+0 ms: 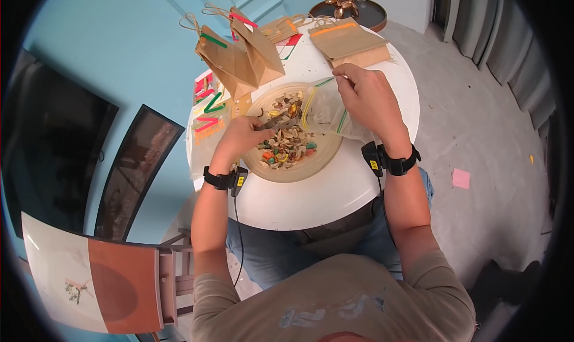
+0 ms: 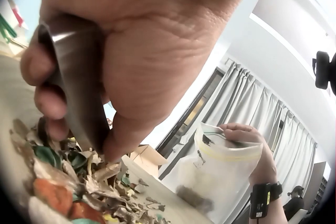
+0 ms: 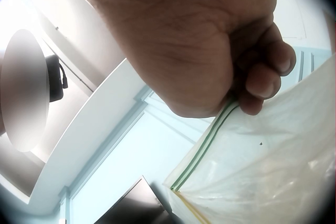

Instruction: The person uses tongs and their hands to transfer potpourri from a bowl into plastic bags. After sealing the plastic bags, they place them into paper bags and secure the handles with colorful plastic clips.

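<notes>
My left hand [image 1: 237, 140] grips a pair of metal tongs [image 2: 81, 71] over a wide round beige tray [image 1: 326, 162]. Dried potpourri [image 1: 288, 146] lies heaped in it, mostly pale brown flakes with orange, green and yellow pieces. The tips of the tongs point right, at the mouth of a clear zip bag [image 1: 326, 109]. With its fingers curled, my right hand [image 1: 372, 100] pinches the bag by its green-striped zip edge and holds the mouth apart. Some dark material [image 2: 194, 196] sits low in the bag in the left wrist view.
Brown paper gift bags [image 1: 263, 58] stand at the back left of the round white table [image 1: 359, 189], and another paper bag [image 1: 350, 42] lies back right. Red and green strips [image 1: 213, 103] are at the left edge. A pink note [image 1: 461, 178] is on the floor.
</notes>
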Demonstrator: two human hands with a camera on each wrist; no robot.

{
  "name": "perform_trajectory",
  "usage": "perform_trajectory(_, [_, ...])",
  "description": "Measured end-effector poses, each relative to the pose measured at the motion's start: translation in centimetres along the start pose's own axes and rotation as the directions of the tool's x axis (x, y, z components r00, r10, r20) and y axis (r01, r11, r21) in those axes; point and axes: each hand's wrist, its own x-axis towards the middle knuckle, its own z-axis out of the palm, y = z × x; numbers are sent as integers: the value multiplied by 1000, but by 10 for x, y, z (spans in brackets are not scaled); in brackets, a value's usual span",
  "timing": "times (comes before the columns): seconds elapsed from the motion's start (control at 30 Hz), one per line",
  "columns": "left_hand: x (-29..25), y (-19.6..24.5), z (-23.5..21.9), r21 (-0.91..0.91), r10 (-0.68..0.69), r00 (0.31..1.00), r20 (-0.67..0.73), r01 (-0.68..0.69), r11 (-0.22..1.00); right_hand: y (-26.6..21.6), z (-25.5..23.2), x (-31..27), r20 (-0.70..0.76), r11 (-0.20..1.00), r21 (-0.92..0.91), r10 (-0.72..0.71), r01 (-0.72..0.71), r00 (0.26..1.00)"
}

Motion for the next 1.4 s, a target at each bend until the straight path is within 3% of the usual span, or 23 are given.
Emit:
perform_trajectory(0.37, [-1,-1,18,31,83,992,-93,-80,996,6,-2,0,-27,1000,4,-22,22,999])
perform_trajectory(0.77, [-36,13,-16,71,14,994,-107,-6,997,6,1,0,-14,1000,19,-11,11,1000])
perform_trajectory(0.97, [-73,52,-48,69,75,975,-208,-62,996,4,2,0,10,1000,16,3,-4,1000])
perform_trajectory(1.07, [-85,78,-54,75,195,948,-251,-182,980,13,10,1,-40,995,24,-91,92,995])
perform_trajectory(1.17, [-88,106,-52,25,208,958,-195,-207,978,15,11,2,-41,991,-26,-131,130,991])
perform_trajectory(1.3, [-76,130,-32,49,295,944,-146,-291,955,10,6,-1,-15,997,-21,-79,79,997])
perform_trajectory(1.33, [-72,132,-33,165,299,952,-61,-286,944,8,5,-1,-12,998,-12,-68,68,998])
perform_trajectory(1.4, [-71,134,-35,90,219,974,-52,-214,973,4,6,1,-8,998,-2,-59,59,998])
